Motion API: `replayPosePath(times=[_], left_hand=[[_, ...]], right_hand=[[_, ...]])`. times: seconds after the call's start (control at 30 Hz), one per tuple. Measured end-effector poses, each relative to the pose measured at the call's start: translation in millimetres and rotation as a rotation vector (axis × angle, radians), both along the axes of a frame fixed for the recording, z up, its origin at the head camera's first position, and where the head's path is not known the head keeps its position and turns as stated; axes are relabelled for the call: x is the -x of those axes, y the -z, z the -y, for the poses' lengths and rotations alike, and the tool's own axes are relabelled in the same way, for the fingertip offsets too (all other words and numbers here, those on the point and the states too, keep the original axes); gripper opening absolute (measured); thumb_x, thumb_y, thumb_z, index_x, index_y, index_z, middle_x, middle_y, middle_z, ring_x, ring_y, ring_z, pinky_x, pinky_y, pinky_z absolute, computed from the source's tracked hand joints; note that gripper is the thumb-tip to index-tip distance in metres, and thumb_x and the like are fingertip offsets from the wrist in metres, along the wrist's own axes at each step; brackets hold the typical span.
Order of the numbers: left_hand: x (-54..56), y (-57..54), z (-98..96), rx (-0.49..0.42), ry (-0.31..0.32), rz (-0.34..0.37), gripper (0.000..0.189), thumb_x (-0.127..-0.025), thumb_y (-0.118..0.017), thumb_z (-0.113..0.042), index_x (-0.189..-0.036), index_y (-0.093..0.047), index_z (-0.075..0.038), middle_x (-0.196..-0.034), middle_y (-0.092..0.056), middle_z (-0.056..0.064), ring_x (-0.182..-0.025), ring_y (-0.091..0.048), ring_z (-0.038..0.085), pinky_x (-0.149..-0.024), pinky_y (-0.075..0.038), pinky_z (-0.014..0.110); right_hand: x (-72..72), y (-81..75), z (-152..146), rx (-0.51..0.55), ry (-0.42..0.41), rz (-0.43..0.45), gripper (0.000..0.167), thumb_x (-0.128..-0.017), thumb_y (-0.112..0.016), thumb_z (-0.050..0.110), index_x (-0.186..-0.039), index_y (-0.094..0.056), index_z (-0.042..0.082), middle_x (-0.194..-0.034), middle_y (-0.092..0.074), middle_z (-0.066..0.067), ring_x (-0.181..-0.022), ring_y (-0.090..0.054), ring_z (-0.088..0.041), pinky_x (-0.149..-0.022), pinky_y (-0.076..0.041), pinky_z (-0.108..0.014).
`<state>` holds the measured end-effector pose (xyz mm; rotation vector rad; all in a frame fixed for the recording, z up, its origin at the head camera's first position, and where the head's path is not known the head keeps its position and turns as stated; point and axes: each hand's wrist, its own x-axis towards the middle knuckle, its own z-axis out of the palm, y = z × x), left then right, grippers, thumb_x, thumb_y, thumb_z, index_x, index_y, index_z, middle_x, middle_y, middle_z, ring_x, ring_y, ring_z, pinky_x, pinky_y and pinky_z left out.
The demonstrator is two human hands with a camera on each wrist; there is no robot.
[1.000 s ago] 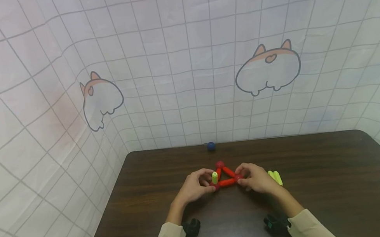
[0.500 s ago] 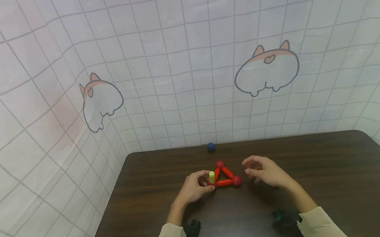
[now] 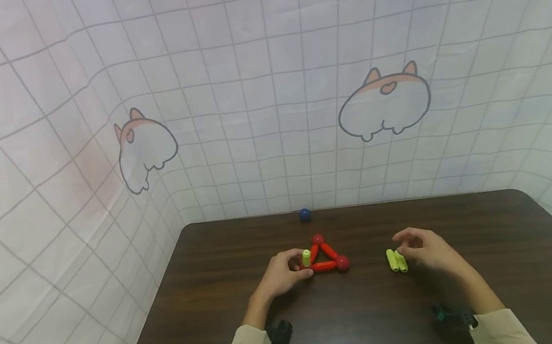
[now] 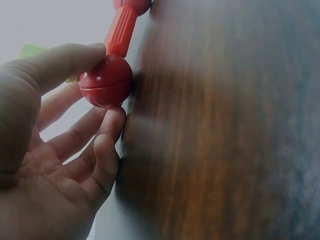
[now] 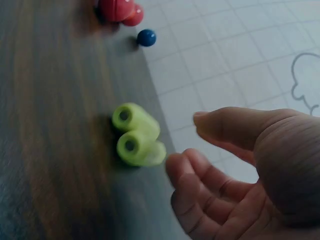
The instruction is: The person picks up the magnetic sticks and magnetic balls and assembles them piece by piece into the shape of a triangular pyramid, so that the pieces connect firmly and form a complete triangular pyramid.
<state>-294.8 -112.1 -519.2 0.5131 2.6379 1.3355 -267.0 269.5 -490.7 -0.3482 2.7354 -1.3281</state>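
A flat triangle of red rods [image 3: 325,266] joined by red balls lies on the dark table. My left hand [image 3: 279,273] grips its left corner, thumb and fingers around the red ball [image 4: 110,82] there. From that ball a short yellow-green rod [image 3: 306,257] stands upright. Off to the right, two loose yellow-green rods [image 3: 392,260] lie side by side. Close beside them is my right hand [image 3: 433,249], thumb and fingers apart and holding nothing. In the right wrist view, a gap shows between its fingertips [image 5: 175,162] and the rods' hollow ends.
A blue ball [image 3: 305,214] sits at the table's back edge, behind the triangle. Grid-patterned white cloth [image 3: 249,112] hangs along the back and sides of the wooden table [image 3: 493,238].
My right hand has let go of the triangle's right corner and moved right to the loose yellow-green rods. The left hand keeps its grip, with the triangle shifted slightly left.
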Motion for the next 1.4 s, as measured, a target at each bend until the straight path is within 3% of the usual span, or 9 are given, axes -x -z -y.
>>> replayPosePath(times=[0.27,0.6,0.83,1.07,1.23,1.4], left_hand=[[0.0,3.0,2.1,0.004,-0.006,0.007,0.039,-0.088,-0.081,-0.022,-0.125,-0.069,-0.014,-0.092,-0.065,0.001,-0.082,-0.056,0.014,-0.064,-0.045,0.027],[-0.7,0.0,2.9,0.012,0.000,0.003,0.037,-0.089,-0.080,-0.019,-0.124,-0.070,-0.015,-0.090,-0.064,-0.001,-0.080,-0.055,0.013,-0.064,-0.044,0.026],[-0.1,-0.7,3.5,0.017,0.012,0.001,0.037,-0.088,-0.080,-0.018,-0.124,-0.070,-0.015,-0.087,-0.062,-0.001,-0.078,-0.054,0.012,-0.063,-0.043,0.026],[0.2,-1.4,4.3,0.020,0.016,0.006,0.035,-0.089,-0.079,-0.019,-0.123,-0.071,-0.016,-0.085,-0.061,-0.001,-0.077,-0.054,0.013,-0.062,-0.042,0.026],[0.6,-0.7,5.5,0.016,0.020,0.003,0.035,-0.089,-0.079,-0.019,-0.123,-0.071,-0.015,-0.086,-0.062,-0.001,-0.078,-0.054,0.013,-0.062,-0.042,0.026],[1.5,0.1,6.2,0.013,0.019,0.008,0.037,-0.089,-0.079,-0.019,-0.125,-0.070,-0.015,-0.088,-0.062,-0.001,-0.079,-0.055,0.013,-0.064,-0.043,0.027]], right_hand=[[1.3,11.6,-2,-0.080,0.009,0.072,0.032,-0.097,-0.067,0.014,-0.126,-0.063,0.002,-0.092,-0.063,-0.006,-0.074,-0.055,-0.017,-0.061,-0.051,-0.032],[-1.7,8.4,-17,-0.107,0.022,0.095,0.032,-0.098,-0.063,0.010,-0.128,-0.063,0.000,-0.090,-0.065,-0.007,-0.072,-0.056,-0.017,-0.059,-0.049,-0.031],[-4.0,8.4,-16,-0.130,0.044,0.104,0.039,-0.096,-0.070,0.018,-0.131,-0.063,0.002,-0.089,-0.066,-0.005,-0.068,-0.054,-0.017,-0.057,-0.046,-0.029],[-5.7,7.6,-13,-0.133,0.047,0.100,0.038,-0.094,-0.069,0.012,-0.130,-0.065,0.002,-0.086,-0.066,-0.005,-0.063,-0.051,-0.015,-0.054,-0.044,-0.028],[-3.1,7.7,-14,-0.099,0.029,0.072,0.036,-0.094,-0.067,0.008,-0.129,-0.065,0.002,-0.089,-0.067,-0.006,-0.064,-0.054,-0.015,-0.053,-0.047,-0.029],[1.6,8.3,-15,0.013,0.008,0.023,0.035,-0.096,-0.068,0.008,-0.130,-0.062,0.003,-0.095,-0.065,-0.012,-0.067,-0.057,-0.015,-0.052,-0.051,-0.031]])
